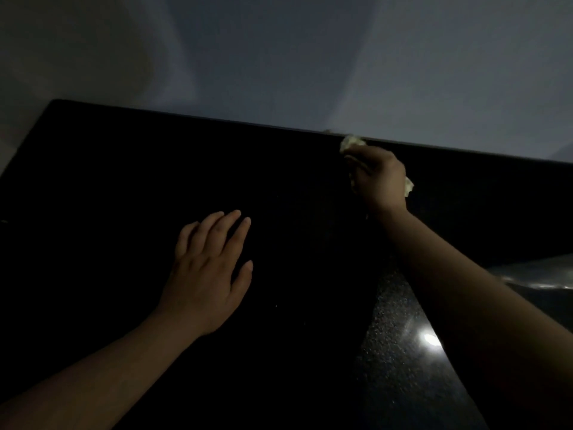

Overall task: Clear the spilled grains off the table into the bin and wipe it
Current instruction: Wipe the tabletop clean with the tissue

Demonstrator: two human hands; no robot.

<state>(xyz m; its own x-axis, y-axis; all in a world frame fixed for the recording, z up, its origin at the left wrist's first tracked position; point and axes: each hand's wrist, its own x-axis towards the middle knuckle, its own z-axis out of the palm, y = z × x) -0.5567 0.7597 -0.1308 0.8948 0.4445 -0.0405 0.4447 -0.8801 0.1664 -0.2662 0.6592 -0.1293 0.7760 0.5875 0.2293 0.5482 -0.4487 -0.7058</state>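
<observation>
The right hand (376,178) curls round a crumpled pale cloth (348,143) at the far edge of the dark desk (108,181), well ahead and right of the left hand (207,268), which rests flat, fingers straight, holding nothing.

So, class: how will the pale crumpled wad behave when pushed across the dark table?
Probably floppy: the pale crumpled wad bulges out both sides of the right hand. Likely light: one hand grips it. Shapeless, so unlikely to roll.
</observation>
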